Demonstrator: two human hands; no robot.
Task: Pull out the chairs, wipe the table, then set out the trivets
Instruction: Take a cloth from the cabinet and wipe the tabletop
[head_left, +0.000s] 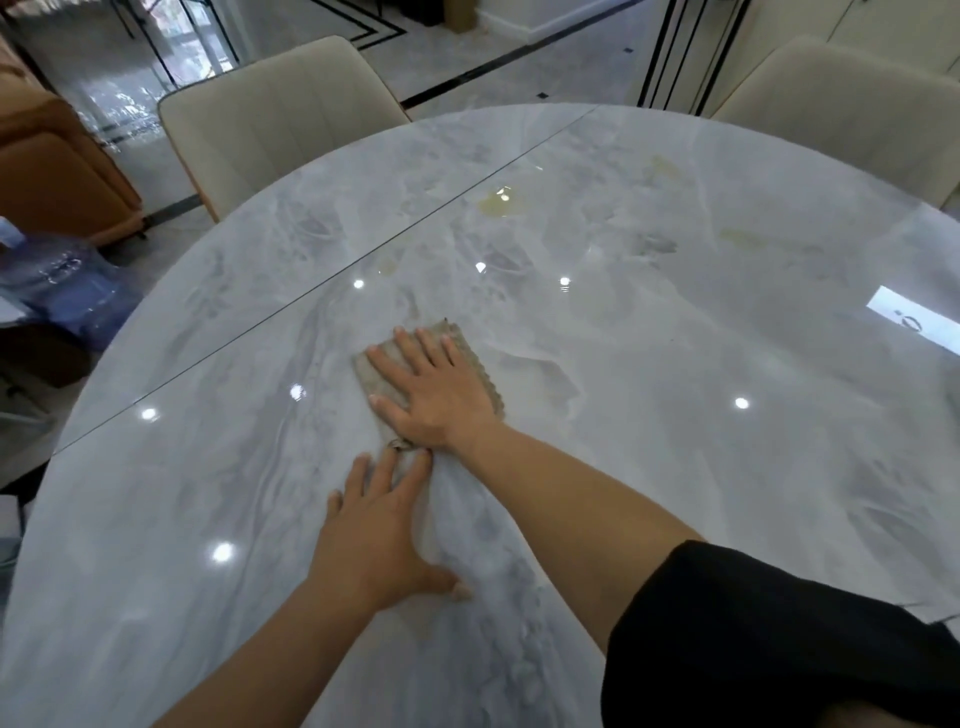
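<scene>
**Cloth flat under right hand on marble bench; yellow stains beyond it**

Head view. The right hand (435, 392) lies palm down on a beige cloth (480, 358), fingers spread and straight, pressing the cloth flat against the bench (675, 415); it does not clamp the cloth. The cloth sits near the middle of the glossy grey marble-pattern top, its scalloped edge showing to the right of the hand. The left hand (382, 525) rests palm down on the bare surface just nearer the person, fingers apart, its fingertips next to the right wrist and the near corner of the cloth; whether they touch the cloth cannot be told. It holds nothing. A black sleeve (779, 639) covers the right upper arm.

A straight seam (332, 280) runs diagonally across the top, left of the cloth. Yellowish stains (501, 205) lie on the far part of the surface, well apart from the cloth.

One cream chair (275, 119) stands at the far left edge, a second cream chair (852, 109) at the far right edge. A blue water jug (62, 286) lies on the floor at left, near an orange sofa (57, 171).
</scene>
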